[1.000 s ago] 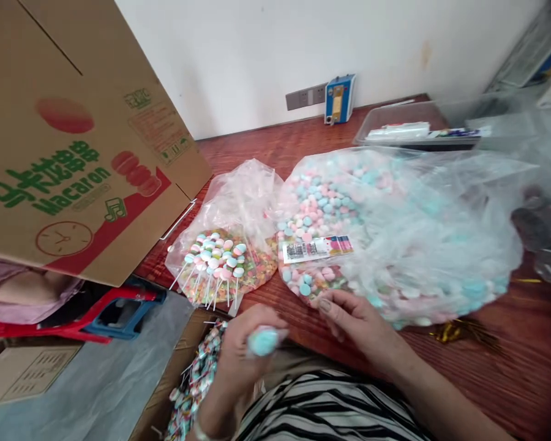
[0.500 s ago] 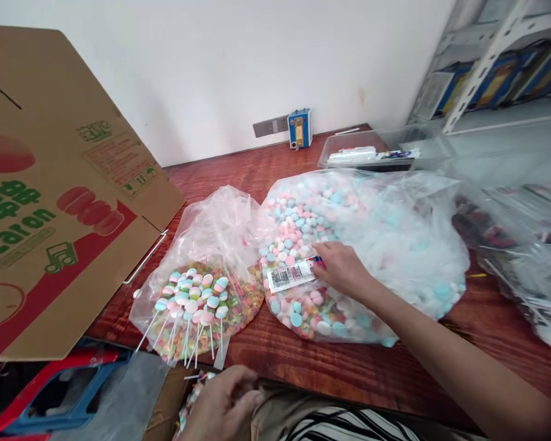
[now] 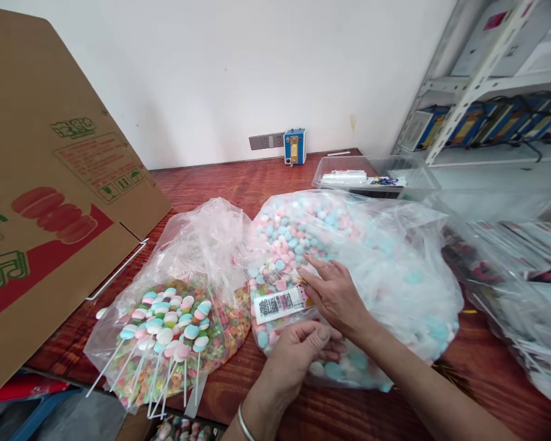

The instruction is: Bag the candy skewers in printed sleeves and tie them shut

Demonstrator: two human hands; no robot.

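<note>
A white printed sachet with a square code lies on a large clear bag of pink, blue and white candies. My right hand rests at the sachet's right end, its fingers stretched out and apart. Just below it, my left hand, with a bracelet on the wrist, has its fingers curled in toward the thumb; whatever they hold, if anything, is hidden. To the left, a bunch of marshmallow sticks lies on a clear bag of coloured cereal rings.
A large printed cardboard box stands at the left. Behind the bags sit a clear plastic tray and a small blue device by the wall. Packed clear bags are at the right, below a metal shelf.
My left hand has risen from the lap to the candy bag, beside my right hand. My right hand's fingers have spread. The view has shifted a little.
</note>
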